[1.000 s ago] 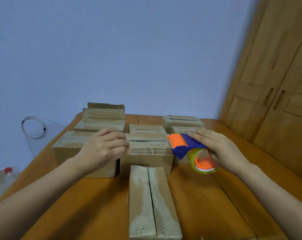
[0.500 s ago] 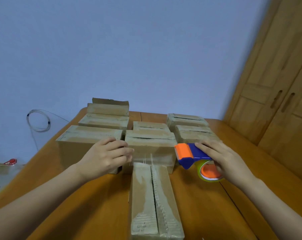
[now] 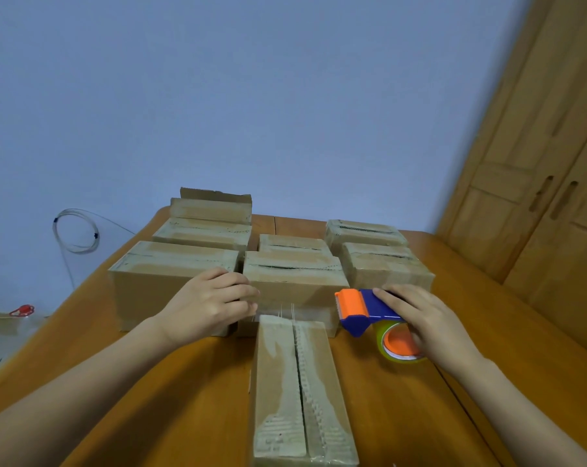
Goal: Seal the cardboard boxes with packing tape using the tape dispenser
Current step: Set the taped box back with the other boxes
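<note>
- Cardboard boxes [image 3: 292, 281] fill the middle of the frame on a wooden table [image 3: 184, 382]. About seven stand in rows toward the far edge. One long box [image 3: 295, 382] lies lengthwise at lower centre, its far end against the middle row.
- At the far left, a coiled white cable [image 3: 76, 230] hangs against the blue wall. A small red object [image 3: 22, 310] sits low at the frame edge, too small to identify.
- The boxes at the back show glossy tape over their top seams, so they are probably sealed already and set aside.
- Left of centre, the left hand [image 3: 207, 305] has its fingers curled and appears to pinch the free end of a clear tape strip [image 3: 285, 310], likely to keep it taut.
- The strip runs sideways just over the far end of the long box, whose centre seam shows as a dark slit. This looks like the box being worked on.
- Right of centre, the tape dispenser [image 3: 359, 308], blue with an orange head, is held low beside that box. Its tape roll [image 3: 400, 345] is close to the table.
- The right hand [image 3: 430, 321] wraps around the dispenser's handle and roll, gripping it to draw tape out.
- At the right edge stand wooden cupboard doors [image 3: 538, 197].
- No brand, label or writing can be read anywhere.
</note>
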Available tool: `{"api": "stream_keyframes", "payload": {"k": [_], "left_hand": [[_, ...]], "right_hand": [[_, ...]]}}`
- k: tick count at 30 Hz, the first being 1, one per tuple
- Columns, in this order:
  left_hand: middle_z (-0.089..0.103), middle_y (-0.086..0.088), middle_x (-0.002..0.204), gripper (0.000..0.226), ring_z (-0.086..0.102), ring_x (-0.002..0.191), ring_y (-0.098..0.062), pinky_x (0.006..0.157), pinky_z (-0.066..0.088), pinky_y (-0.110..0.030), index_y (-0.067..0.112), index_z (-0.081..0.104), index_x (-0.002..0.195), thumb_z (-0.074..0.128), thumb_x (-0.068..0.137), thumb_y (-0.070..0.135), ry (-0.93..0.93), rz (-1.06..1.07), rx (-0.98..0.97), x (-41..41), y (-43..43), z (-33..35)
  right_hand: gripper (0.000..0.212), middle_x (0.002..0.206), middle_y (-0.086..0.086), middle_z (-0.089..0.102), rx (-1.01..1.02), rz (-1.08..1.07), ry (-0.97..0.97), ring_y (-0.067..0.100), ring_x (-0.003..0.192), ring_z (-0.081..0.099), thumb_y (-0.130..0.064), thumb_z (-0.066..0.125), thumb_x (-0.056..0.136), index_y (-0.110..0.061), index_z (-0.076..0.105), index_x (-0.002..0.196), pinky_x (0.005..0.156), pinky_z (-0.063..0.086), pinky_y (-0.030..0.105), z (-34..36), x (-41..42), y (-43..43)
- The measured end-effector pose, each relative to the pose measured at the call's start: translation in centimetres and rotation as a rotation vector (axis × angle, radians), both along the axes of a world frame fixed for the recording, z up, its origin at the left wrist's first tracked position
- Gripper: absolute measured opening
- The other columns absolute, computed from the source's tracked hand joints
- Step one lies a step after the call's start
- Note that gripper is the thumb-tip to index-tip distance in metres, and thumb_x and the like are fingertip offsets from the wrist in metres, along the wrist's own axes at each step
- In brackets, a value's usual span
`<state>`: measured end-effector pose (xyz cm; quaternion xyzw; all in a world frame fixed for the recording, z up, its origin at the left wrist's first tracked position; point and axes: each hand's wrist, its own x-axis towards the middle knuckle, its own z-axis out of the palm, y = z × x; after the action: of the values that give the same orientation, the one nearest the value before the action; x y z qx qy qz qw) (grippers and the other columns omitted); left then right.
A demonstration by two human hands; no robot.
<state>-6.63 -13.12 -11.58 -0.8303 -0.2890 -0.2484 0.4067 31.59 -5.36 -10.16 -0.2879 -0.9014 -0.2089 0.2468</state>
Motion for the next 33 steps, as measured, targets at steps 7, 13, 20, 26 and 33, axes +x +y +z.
{"api": "stream_keyframes", "payload": {"k": [7, 13, 20, 26, 33], "left_hand": [[0.073, 0.001, 0.099, 0.025, 0.068, 0.093, -0.019, 0.080, 0.045, -0.027, 0.020, 0.076, 0.082, 0.054, 0.095, 0.019, -0.015, 0.010, -0.027, -0.2, 0.1, -0.3], [0.072, 0.001, 0.100, 0.023, 0.067, 0.096, -0.019, 0.082, 0.044, -0.029, 0.021, 0.075, 0.084, 0.055, 0.095, 0.020, -0.022, 0.028, -0.027, -0.2, 0.0, -1.0], [0.073, 0.001, 0.098, 0.036, 0.067, 0.093, -0.021, 0.081, 0.046, -0.030, 0.019, 0.075, 0.079, 0.047, 0.100, 0.026, -0.192, 0.088, -0.032, 0.7, -0.8, -3.0], [0.073, 0.002, 0.098, 0.027, 0.066, 0.093, -0.019, 0.075, 0.047, -0.031, 0.017, 0.073, 0.073, 0.057, 0.094, 0.026, -0.424, 0.115, -0.080, 2.1, -1.2, -5.4], [0.061, -0.001, 0.130, 0.017, 0.052, 0.122, -0.023, 0.098, 0.037, -0.041, 0.018, 0.074, 0.083, 0.058, 0.088, 0.023, -0.563, 0.164, -0.145, 3.6, -1.8, -6.9]], "right_hand": [[0.086, 0.118, 0.008, 0.064, -0.013, 0.008, 0.001, 0.029, 0.105, 0.062, -0.002, 0.087, 0.058, -0.018, 0.047, 0.132, 0.078, 0.054, 0.038, -0.4, -0.4, 0.1], [0.084, 0.118, 0.007, 0.064, -0.017, 0.004, -0.004, 0.028, 0.105, 0.062, -0.002, 0.087, 0.059, -0.018, 0.048, 0.132, 0.078, 0.054, 0.038, -1.0, -0.6, 0.2], [0.089, 0.119, 0.007, 0.064, -0.066, -0.042, 0.045, 0.019, 0.111, 0.049, -0.010, 0.091, 0.055, -0.018, 0.047, 0.132, 0.075, 0.055, 0.037, -3.1, -1.1, -0.6], [0.084, 0.126, 0.007, 0.059, -0.275, -0.034, 0.228, 0.018, 0.115, 0.045, 0.015, 0.074, 0.067, -0.021, 0.046, 0.138, 0.082, 0.054, 0.039, -6.7, -1.7, -0.9], [0.082, 0.127, 0.011, 0.058, -0.336, -0.052, 0.309, 0.018, 0.117, 0.042, 0.020, 0.071, 0.066, -0.016, 0.050, 0.136, 0.080, 0.055, 0.039, -8.2, -2.2, -1.1]]}}
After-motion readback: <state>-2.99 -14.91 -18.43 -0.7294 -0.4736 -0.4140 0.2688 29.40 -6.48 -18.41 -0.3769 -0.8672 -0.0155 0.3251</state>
